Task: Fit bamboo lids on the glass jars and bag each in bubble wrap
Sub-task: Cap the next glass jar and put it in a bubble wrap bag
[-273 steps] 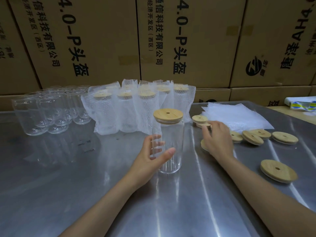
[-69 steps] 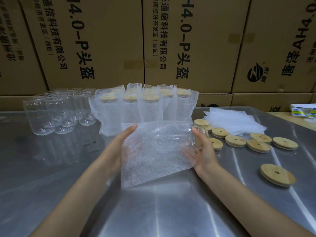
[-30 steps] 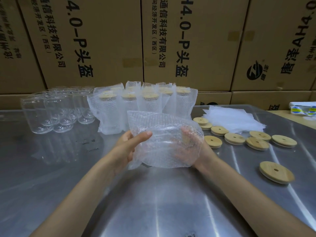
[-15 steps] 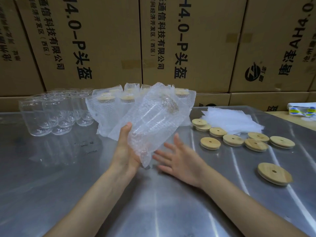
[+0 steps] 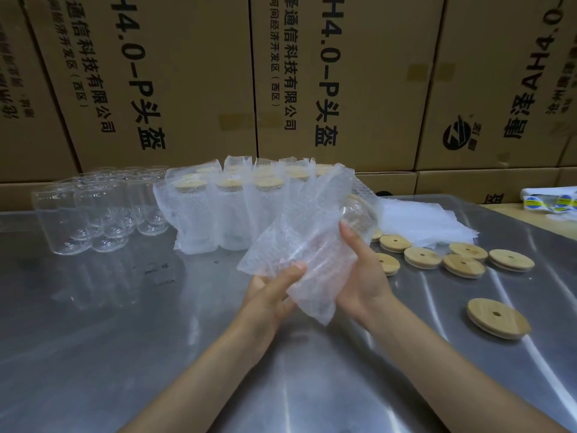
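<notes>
A lidded glass jar inside a bubble-wrap bag [image 5: 315, 245] hangs tilted above the steel table [image 5: 125, 323], its lid end up and to the right. My left hand [image 5: 270, 296] grips the bag's lower end from below. My right hand [image 5: 362, 276] wraps around the jar's right side. Several bagged, lidded jars [image 5: 231, 210] stand behind it. Several bare glass jars [image 5: 93, 217] stand at the back left. Loose bamboo lids [image 5: 465, 260] lie on the right, one of them [image 5: 498, 318] nearer me.
A stack of flat bubble-wrap bags [image 5: 415, 223] lies at the back right behind the lids. Printed cardboard cartons [image 5: 187, 82] wall off the far side. A roll of stickers [image 5: 552, 203] sits on a wooden surface at far right.
My right hand has come back onto the bagged jar. The jar has dropped lower and tilted further right, with my left hand shifting to its bottom end.
</notes>
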`<control>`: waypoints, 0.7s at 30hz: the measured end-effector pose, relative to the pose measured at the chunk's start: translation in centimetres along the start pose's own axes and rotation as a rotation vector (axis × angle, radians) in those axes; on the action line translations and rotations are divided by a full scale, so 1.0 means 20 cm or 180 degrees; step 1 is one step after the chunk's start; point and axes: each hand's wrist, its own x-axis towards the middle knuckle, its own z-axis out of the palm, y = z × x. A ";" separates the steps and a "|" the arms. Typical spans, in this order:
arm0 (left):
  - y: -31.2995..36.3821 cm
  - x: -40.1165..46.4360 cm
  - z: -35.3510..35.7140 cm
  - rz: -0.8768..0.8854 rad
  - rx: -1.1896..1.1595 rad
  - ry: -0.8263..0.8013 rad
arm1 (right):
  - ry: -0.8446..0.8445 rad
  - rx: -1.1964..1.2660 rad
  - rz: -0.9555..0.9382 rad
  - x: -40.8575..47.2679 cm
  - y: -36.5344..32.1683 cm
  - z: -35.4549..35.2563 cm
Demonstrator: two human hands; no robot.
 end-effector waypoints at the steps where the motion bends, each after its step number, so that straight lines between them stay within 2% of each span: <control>1: 0.00 0.00 0.00 -0.0041 0.0067 -0.0100 | 0.0012 -0.0126 -0.0110 0.00 -0.01 -0.01; 6: 0.02 -0.01 -0.02 0.0052 0.0670 -0.0671 | -0.0054 -0.0875 -0.0485 0.01 -0.02 -0.01; 10: 0.05 -0.02 -0.02 0.0311 0.0933 -0.0863 | -0.0194 -0.1466 -0.0807 0.01 -0.01 -0.01; 13: 0.10 -0.03 -0.02 0.0509 0.1125 -0.0825 | -0.0295 -0.2100 -0.1042 -0.01 0.00 0.01; 16: 0.12 -0.04 -0.04 0.0661 0.1437 -0.0695 | -0.0513 -0.2809 -0.0963 -0.04 0.03 0.02; 21: 0.15 -0.02 -0.07 0.0726 0.1300 -0.0473 | -0.0401 -0.3240 -0.0751 -0.05 0.04 0.04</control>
